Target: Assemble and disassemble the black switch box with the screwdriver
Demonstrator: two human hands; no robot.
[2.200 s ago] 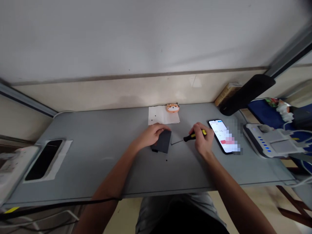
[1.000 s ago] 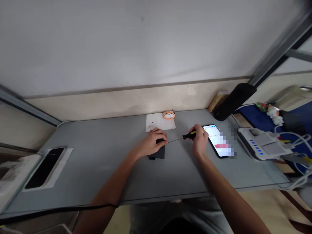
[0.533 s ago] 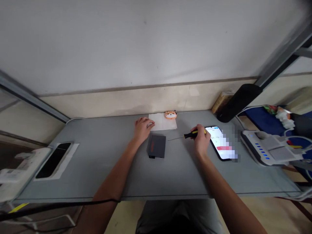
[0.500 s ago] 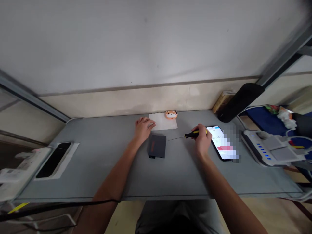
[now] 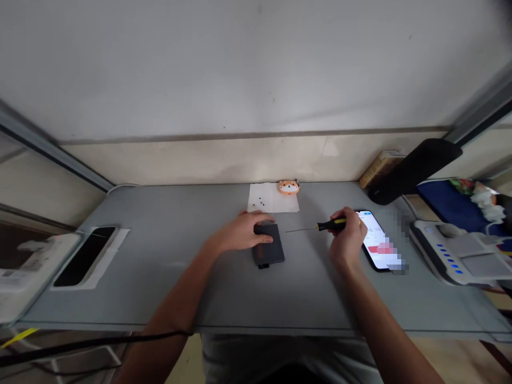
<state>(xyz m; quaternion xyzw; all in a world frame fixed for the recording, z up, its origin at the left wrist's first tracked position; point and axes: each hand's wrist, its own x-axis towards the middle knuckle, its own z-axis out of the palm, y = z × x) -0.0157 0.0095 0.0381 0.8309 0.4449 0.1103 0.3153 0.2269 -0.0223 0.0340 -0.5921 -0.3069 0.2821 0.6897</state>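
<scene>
Dark rectangular casing (image 5: 269,246), steadied beneath the open left hand (image 5: 240,232), lies before the closed right hand (image 5: 347,232) gripping a yellow-handled precision screwdriver (image 5: 330,225), its shaft aimed toward the casing.

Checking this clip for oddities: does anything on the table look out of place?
What look like tiny black screws lie loose on the white paper sheet, apart from the dark flat case under the left hand. Lying loose, they look easy to lose. No spill or obvious damage shows.
</scene>
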